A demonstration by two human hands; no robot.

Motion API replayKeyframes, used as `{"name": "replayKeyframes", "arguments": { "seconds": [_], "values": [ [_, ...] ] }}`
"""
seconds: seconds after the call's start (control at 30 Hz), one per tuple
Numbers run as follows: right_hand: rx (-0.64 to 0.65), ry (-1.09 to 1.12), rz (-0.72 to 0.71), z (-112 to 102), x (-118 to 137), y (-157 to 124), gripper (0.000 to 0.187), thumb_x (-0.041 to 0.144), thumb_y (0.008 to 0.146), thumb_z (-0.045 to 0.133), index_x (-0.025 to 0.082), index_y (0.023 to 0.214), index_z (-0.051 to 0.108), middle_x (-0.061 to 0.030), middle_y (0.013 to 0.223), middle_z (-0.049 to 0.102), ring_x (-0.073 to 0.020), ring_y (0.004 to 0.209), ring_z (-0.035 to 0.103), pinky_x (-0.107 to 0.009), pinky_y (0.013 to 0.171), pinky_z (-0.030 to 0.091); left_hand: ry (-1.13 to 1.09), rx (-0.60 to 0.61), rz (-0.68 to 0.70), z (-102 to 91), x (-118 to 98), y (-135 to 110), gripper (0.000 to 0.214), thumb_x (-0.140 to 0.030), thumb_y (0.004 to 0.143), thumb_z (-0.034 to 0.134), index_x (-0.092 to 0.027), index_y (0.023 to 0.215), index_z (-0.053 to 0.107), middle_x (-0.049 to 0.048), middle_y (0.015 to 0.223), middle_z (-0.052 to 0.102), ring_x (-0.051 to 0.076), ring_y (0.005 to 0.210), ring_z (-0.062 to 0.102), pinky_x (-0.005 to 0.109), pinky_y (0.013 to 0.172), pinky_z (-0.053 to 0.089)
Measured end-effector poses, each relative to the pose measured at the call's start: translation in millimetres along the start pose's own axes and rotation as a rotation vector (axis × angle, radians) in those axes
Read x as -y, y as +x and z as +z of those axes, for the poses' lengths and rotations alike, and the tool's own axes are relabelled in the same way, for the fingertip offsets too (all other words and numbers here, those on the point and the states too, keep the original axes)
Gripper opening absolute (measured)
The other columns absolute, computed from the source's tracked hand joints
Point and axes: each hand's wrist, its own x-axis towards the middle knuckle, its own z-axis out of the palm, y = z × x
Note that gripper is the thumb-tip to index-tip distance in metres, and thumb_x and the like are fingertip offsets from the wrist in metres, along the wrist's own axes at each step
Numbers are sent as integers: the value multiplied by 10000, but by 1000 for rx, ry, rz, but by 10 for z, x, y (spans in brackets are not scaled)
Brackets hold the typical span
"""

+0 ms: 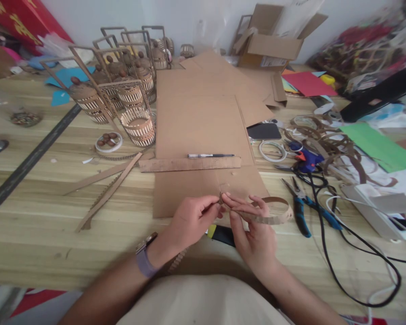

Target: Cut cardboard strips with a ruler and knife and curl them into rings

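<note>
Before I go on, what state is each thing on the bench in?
Left hand: fingertips pinched at the curled strip
Right hand: holding the strip
Curled strip: bent round in a loop, right of the hands
Pliers: lying with jaws open
Pen: lying flat; capped or not, can't tell
Cardboard box: flaps open
Front basket: upright, lid off
Glue gun: lying down; power can't be told

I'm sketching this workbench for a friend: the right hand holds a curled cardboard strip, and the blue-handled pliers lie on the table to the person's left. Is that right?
Not quite: the blue-handled pliers lie on the table to the person's right, as the head view shows. The right hand does hold a curled cardboard strip.
</note>
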Motion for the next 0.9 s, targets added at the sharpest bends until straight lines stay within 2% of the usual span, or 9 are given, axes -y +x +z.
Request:
{"name": "replayKeyframes", "arguments": {
  "seconds": [0.23,0.37,0.7,0.8,0.9],
  "values": [
    [11,-25,16,-1,-4,7,227,154,969,484,250,1152,577,-12,994,765,-179,928,715,-406,954,445,47,-8,-30,12,-24,13,243,-270,971,485,-163,848,664,11,765,712,131,717,658,197,656,462],
    [27,-35,49,-9,-4,8,208,172,983,458,260,1119,588,0,985,767,-170,948,712,-388,947,461,-74,44,-28,7,-20,9,229,-271,980,476,-158,944,673,31,834,735,143,790,697,203,710,507],
    [6,60,57,3,-41,-24,219,159,964,483,261,1137,571,-6,978,767,-186,952,721,-425,963,448,-134,67,-27,-12,-13,15,256,-297,985,474,-144,931,673,51,829,726,151,791,695,223,716,522],
    [-9,139,64,14,-53,-32,203,141,947,500,264,1097,560,-9,1013,768,-196,971,721,-444,965,440,-246,53,-60,-6,-12,16,249,-316,967,508,-140,958,684,56,847,721,156,811,692,243,746,533],
    [-17,259,91,44,-69,-58,157,129,924,536,263,1005,546,-26,1109,749,-214,1050,697,-479,995,424,-484,45,-138,-15,-19,21,272,-373,916,596,-135,1006,691,53,852,715,152,781,684,261,751,546]
  ]
}}
